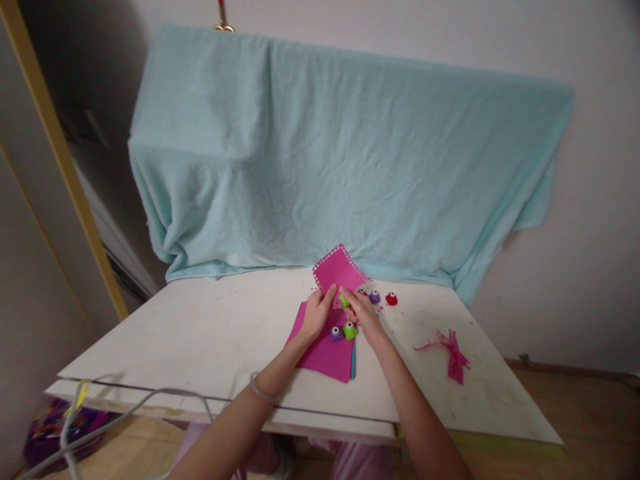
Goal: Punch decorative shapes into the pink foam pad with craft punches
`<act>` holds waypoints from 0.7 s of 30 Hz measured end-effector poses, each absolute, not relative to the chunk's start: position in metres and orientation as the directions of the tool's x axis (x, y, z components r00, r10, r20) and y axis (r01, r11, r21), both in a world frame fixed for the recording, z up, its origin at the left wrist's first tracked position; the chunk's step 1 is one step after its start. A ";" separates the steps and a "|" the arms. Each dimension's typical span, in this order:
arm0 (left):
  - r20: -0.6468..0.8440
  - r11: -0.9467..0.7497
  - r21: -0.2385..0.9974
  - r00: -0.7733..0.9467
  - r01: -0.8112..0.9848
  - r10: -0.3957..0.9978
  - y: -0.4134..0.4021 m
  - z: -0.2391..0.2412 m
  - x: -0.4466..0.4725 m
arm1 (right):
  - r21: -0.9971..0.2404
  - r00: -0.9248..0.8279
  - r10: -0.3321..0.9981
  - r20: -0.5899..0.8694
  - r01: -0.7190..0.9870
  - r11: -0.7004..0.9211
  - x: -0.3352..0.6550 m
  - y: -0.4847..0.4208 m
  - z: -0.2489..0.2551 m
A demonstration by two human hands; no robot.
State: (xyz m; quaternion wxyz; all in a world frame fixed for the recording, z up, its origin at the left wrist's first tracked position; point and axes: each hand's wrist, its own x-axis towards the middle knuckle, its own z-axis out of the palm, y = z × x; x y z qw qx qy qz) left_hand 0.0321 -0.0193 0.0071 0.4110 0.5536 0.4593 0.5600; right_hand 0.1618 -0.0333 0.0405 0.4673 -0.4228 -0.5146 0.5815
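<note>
Pink sheet (339,268): 1 square of pink paper, held up off the worktop (200,333) at the far middle, tilted with a corner up, and a row of small holes runs along its 2 upper edges. Your left hand (316,313) has it by the lower left edge, grip closed on the paper with the thumb on the near face. Your right hand (363,315) meets it at the lower edge, grip closed around a small green punch (343,301) that sits right at the paper's bottom edge; only a bit of the green shows between the 2 hands, so you cannot tell how far the paper goes into it. Directly below the hands lies a stack of pink sheets (323,357), flat on the worktop, with a blue edge (354,365) peeking out on its right side. On that stack, just under your right hand, sit 2 more small punches side by side: a purple one (335,333) and a second green one (349,330). Just right of the held sheet, 2 others stand on the bare board: a purple punch (375,297) and a red punch (391,299). Well apart to the right lies a pile of pink scraps (453,353). A thin bracelet (260,389) circles your left wrist. A pale blue towel (325,153) hangs behind the worktop. A grey cable (125,413) loops over the near left edge.
</note>
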 end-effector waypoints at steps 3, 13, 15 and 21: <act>0.257 -0.255 0.965 -0.043 0.053 0.965 -0.018 0.006 0.032 | -0.996 -0.213 0.977 0.019 -0.084 0.001 0.163 -0.031 0.037; 0.263 -0.262 0.964 -0.037 0.043 0.964 -0.017 0.002 0.033 | -0.998 -0.194 0.981 0.004 -0.061 -0.008 0.161 -0.028 0.033; 0.260 -0.258 0.965 -0.049 0.046 0.964 -0.017 0.001 0.033 | -0.997 -0.208 0.978 0.011 -0.077 -0.005 0.161 -0.028 0.033; 0.237 -0.234 0.971 -0.079 0.040 0.968 -0.017 0.002 0.033 | -0.997 -0.202 0.979 0.036 -0.081 0.020 0.160 -0.027 0.032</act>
